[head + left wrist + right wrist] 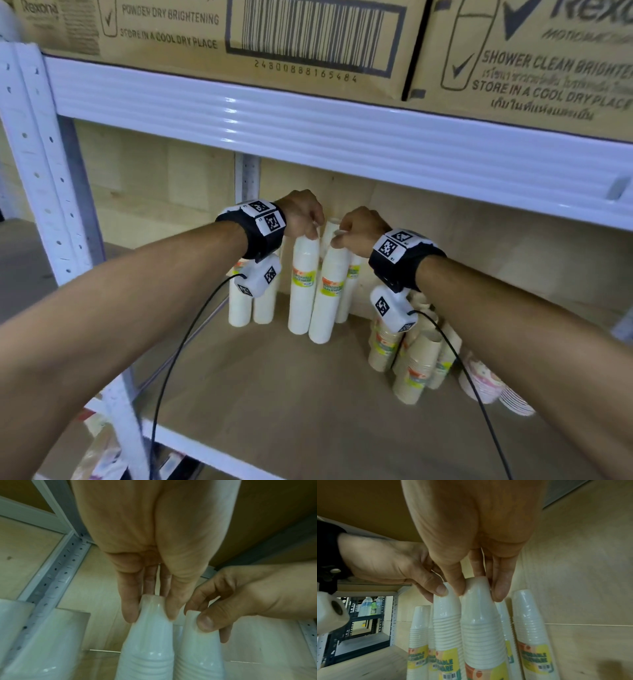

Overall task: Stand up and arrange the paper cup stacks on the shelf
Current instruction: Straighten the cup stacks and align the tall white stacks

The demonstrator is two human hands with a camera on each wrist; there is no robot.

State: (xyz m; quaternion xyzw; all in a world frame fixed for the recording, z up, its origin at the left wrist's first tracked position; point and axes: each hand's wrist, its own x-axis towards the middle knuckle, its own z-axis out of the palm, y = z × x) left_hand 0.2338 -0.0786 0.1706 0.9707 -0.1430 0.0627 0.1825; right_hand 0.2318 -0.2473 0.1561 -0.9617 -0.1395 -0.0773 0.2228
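Note:
Two tall white paper cup stacks in clear wrap stand side by side on the wooden shelf board (260, 394), leaning slightly toward each other. My left hand (313, 233) pinches the top of the left stack (302, 291) from above; in the left wrist view the left hand (150, 615) has its fingers round the tip of the left stack (147, 649). My right hand (337, 240) pinches the top of the right stack (328, 301); in the right wrist view, the right hand (478, 593) clasps the right stack (482, 628). More white stacks (251, 308) stand upright behind and to the left.
Several brown cup stacks (416, 356) cluster at the right, with patterned cups (483, 380) lying beside them. The white beam of the upper shelf (308, 130) hangs close above my hands and carries cardboard boxes (205, 37). A perforated white post (41, 171) stands at the left.

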